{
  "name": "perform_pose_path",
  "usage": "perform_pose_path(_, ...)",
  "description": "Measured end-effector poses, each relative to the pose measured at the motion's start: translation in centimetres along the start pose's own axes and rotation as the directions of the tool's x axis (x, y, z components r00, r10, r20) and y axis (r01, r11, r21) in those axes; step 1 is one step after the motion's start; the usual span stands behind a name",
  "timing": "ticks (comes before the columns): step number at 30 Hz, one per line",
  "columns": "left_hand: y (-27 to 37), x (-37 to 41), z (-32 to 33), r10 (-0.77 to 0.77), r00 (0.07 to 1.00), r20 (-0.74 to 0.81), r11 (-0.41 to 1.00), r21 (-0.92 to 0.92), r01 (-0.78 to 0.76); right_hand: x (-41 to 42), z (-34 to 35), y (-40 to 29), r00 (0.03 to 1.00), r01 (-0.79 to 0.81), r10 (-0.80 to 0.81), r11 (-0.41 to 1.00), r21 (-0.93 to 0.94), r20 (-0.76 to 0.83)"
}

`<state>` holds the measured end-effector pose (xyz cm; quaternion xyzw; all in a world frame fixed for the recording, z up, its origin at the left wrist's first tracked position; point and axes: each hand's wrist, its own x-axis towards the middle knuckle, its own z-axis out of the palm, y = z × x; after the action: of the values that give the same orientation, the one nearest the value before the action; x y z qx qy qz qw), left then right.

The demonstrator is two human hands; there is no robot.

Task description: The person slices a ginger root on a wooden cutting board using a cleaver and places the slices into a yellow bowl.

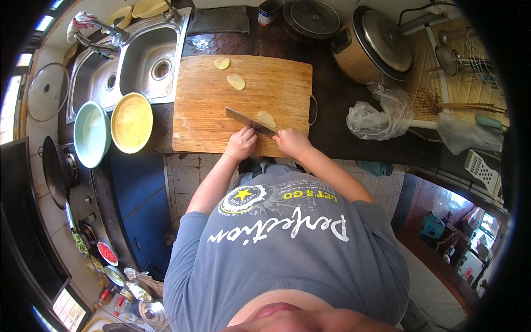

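My right hand (pixel 292 142) grips the handle of a kitchen knife (pixel 242 118), whose wide blade slants across the near part of a wooden cutting board (pixel 203 116). Close against the blade's near side, my left hand (pixel 242 143) rests on the board with its fingers bunched and curled. Whatever may be under those fingers is hidden from me. Just beyond the blade lie pale, thin overlapping slices (pixel 266 119), perhaps potato. Two larger pale yellow slices, one oval (pixel 236 81) and one rounder (pixel 222 63), lie apart toward the board's far edge.
A double steel sink (pixel 143 62) is left of the board, with a yellow basin (pixel 132 123) and a light-green basin (pixel 92 134) at its near edge. Rightward stand a large lidded pot (pixel 352 54) and a crumpled plastic bag (pixel 379 116). A wok (pixel 56 170) sits far left.
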<state>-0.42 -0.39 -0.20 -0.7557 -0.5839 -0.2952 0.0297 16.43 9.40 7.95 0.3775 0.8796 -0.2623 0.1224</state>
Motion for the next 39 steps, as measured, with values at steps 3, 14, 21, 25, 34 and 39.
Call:
perform_pose_path(3, -0.1, 0.0, 0.2, 0.004, 1.0, -0.028, 1.0, -0.011, -0.004, 0.4, 0.2, 0.1, 0.997, -0.065, 0.067, 0.995, 0.075, -0.027)
perform_pose_path(14, -0.2, -0.3, 0.1, -0.001, 1.0, -0.03, 1.0, 0.016, 0.002, -1.3, 0.2, 0.2, 0.991, 0.084, -0.08, 0.996, 0.029, -0.106)
perform_pose_path(21, -0.1, -0.3, -0.1, -0.016, 1.0, -0.002, 1.0, 0.001, 0.016, -1.0, 0.6, 0.1, 0.993, 0.086, -0.086, 0.996, -0.011, -0.078)
perform_pose_path(25, 0.0, -0.4, 0.0, -0.015, 1.0, 0.008, 1.0, -0.001, 0.015, -0.7, 1.0, -0.2, 0.998, 0.054, -0.054, 0.999, -0.006, -0.042)
perform_pose_path(34, -0.1, -0.4, 0.1, -0.015, 1.0, -0.009, 1.0, -0.021, 0.014, 2.1, 0.4, -0.6, 0.992, -0.041, 0.056, 0.991, 0.131, -0.115)
perform_pose_path(39, -0.2, -0.5, 0.1, -0.008, 1.0, -0.022, 1.0, -0.026, 0.008, 0.3, -0.6, -0.3, 0.997, 0.023, -0.02, 0.999, 0.032, -0.081)
